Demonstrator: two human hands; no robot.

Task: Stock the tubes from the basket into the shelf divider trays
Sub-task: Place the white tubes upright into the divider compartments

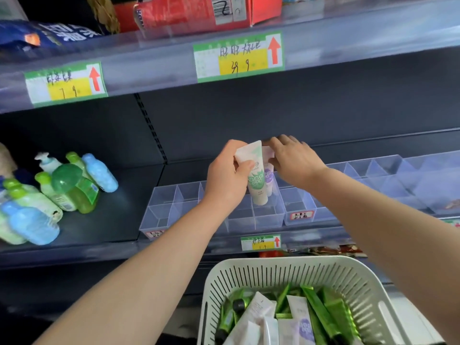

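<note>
Your left hand [224,178] grips a green-printed tube [257,185] upright in the divider tray [171,207]; your right hand [293,160] pinches a purple-printed tube [268,176] half hidden behind. The basket [249,272] is cropped below.

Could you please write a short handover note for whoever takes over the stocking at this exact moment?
Left hand: grips the green-print tube by its upper end, cap down in a compartment of the clear divider tray.
Right hand: pinches the top of the purple-print tube, which stands cap down just behind the green one.
Basket: nearest the camera, holding many green and white tubes.
Done: two tubes brought to the tray, neither released.
Left: let go of both, then stock the basket's tubes; the tray's other visible compartments look empty.
</note>
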